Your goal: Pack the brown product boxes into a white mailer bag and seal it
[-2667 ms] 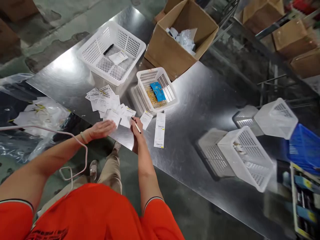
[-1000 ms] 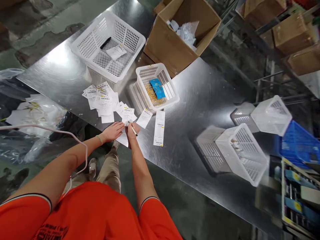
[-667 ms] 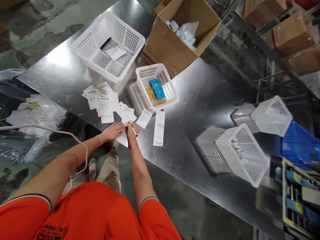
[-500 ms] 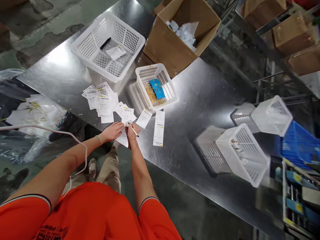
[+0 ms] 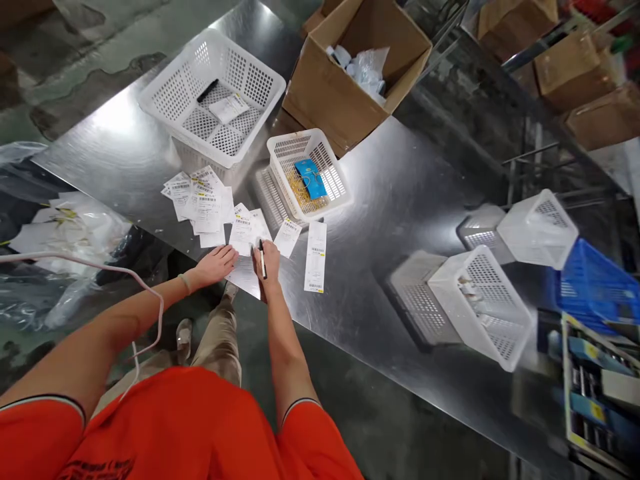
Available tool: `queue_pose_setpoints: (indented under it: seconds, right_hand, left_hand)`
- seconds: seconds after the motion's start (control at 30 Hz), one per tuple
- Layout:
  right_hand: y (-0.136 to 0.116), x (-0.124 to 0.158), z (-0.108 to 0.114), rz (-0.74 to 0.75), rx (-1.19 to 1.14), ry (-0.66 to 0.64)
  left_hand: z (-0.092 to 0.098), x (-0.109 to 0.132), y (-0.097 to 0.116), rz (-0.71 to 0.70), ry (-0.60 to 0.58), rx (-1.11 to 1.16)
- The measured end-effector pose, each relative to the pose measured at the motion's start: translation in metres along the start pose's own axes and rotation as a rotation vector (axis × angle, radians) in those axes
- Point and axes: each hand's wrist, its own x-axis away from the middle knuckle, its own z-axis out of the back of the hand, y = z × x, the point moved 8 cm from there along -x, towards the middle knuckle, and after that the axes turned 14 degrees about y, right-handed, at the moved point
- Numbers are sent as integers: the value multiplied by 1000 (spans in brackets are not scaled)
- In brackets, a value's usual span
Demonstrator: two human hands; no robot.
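**Hands move apart, pen turns**

The left hand (image 5: 216, 264) lies open and flat at the near edge of the table (image 5: 385, 220); half a second ago it touched the right hand (image 5: 270, 263), now there is a gap. The right hand is closed around the pen (image 5: 262, 259); the pen slanted before, now it points straight away. A paper slip (image 5: 245, 273) lies between the 2 hands; the writing on it looks stopped. Just past them lie a pile of slips (image 5: 200, 200) and 1 long slip (image 5: 315, 257); then the small basket (image 5: 325, 193); farthest, the big basket (image 5: 175, 100) and the box (image 5: 330, 100).
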Motion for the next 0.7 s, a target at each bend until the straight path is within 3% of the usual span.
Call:
queue_pose_setpoints:
  seconds: [0.17, 0.27, 0.4, 0.53, 0.7]
  right_hand:
    - [-8, 26, -1, -104, 60, 16]
    - [-9, 30, 8, -189, -20, 83]
    - [10, 20, 36, -406, -80, 282]
    - [26, 17, 44, -631, -179, 392]
    - [22, 24, 36, -630, -118, 374]
  left_hand:
    - [20, 21, -26, 96, 18, -84]
    - [28, 18, -32, 145, 70, -107]
    - [18, -17, -11, -1, 76, -10]
    - [-5, -54, 9, -107, -4, 86]
    - [-21, -52, 29, -65, -27, 90]
